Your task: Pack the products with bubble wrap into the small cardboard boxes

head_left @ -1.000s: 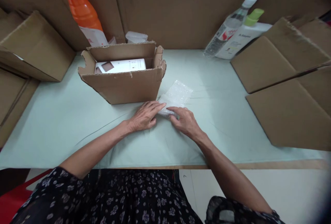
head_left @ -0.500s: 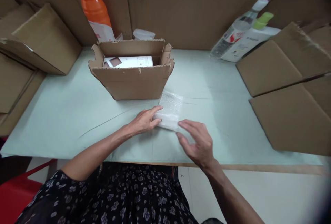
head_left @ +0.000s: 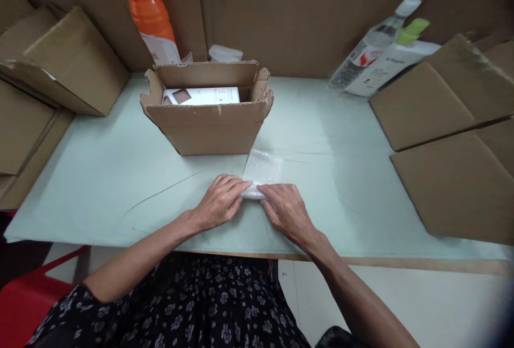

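A small sheet of clear bubble wrap [head_left: 264,166] lies on the table in front of me, its near edge rolled into a thick fold. My left hand [head_left: 223,197] grips the left end of that roll, fingers on top and thumb at the near side. At the right end my right hand [head_left: 287,209] pinches the roll in the same way. Whether anything is inside the roll I cannot tell. Just beyond the sheet stands an open cardboard box [head_left: 212,128] with a white printed box [head_left: 209,96] in it.
Cardboard boxes [head_left: 76,64] stand at the left, and more boxes [head_left: 458,182] at the right. Along the back are an orange bottle [head_left: 148,10], a clear bottle [head_left: 367,48] and a white bottle with a green cap [head_left: 391,67]. A pale green cloth [head_left: 345,166] covers the table.
My right hand has come left onto the bubble wrap and now grips its right end. My left hand has shifted slightly nearer me. The near edge is rolled more, leaving less flat sheet.
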A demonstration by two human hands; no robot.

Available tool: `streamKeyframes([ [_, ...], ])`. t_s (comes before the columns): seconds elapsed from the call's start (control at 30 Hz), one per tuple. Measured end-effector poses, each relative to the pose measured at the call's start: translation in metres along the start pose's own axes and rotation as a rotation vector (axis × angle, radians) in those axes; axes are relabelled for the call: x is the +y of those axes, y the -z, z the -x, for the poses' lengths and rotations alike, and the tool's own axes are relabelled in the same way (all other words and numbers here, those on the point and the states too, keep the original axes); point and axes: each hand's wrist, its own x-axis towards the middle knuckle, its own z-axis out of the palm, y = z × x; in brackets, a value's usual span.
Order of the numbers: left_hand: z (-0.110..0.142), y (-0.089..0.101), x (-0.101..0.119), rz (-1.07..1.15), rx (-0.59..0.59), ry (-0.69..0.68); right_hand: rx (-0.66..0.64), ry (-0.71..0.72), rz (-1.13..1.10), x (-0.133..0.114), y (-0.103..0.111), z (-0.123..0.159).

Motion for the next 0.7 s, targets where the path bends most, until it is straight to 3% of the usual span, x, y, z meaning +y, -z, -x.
streamKeyframes([
  [0.17,0.008,0.009,0.014,0.222,-0.047,0.159,-0.167,-0.16,-0.326,-0.014,0.017,0.016],
  [0.27,0.0,0.007,0.015,0.283,-0.081,0.252,-0.15,-0.241,-0.381,-0.014,0.014,0.023],
  [0.4,-0.023,-0.006,0.005,0.234,-0.077,0.315,-0.034,-0.288,-0.285,-0.005,0.004,0.021],
  [0.57,-0.053,-0.018,-0.004,0.058,-0.122,0.388,0.071,-0.298,0.022,0.014,-0.005,0.008],
  [0.7,-0.06,-0.02,-0.003,-0.013,-0.089,0.412,0.103,-0.328,0.105,0.03,-0.013,0.007],
])
